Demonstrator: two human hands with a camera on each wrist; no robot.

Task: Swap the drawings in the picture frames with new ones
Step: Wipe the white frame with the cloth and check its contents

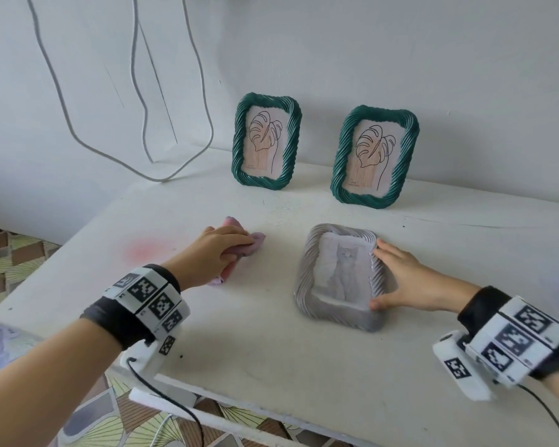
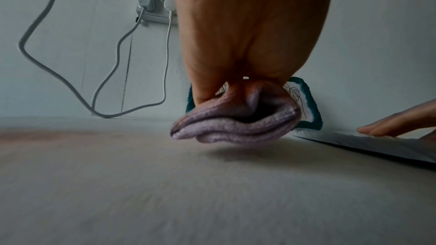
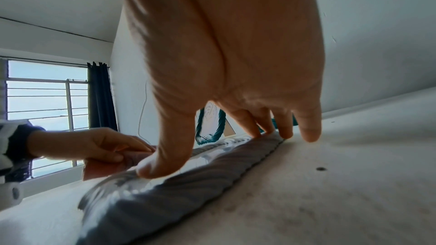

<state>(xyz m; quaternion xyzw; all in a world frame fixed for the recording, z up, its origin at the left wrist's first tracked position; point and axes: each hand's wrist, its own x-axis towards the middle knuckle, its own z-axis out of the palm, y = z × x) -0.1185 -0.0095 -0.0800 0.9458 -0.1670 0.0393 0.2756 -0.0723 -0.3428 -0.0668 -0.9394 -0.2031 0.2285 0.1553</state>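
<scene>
Looking down from the head view, two green frames [image 1: 266,141] [image 1: 374,156] stand upright against the wall, each holding a leaf drawing; small print under the drawings is too tiny to read. A grey frame [image 1: 339,275] lies flat on the table [image 1: 271,350], a pale drawing inside. The left hand [image 1: 218,250] clutches a pink cloth [image 1: 255,243]. The right hand [image 1: 407,279] rests spread on the grey frame's edge.

Left wrist: fingers [image 2: 202,88] curl round the cloth [image 2: 235,124], lifted just off the table.

Right wrist: thumb [image 3: 165,156] and fingertips press the grey frame [image 3: 177,198].
</scene>
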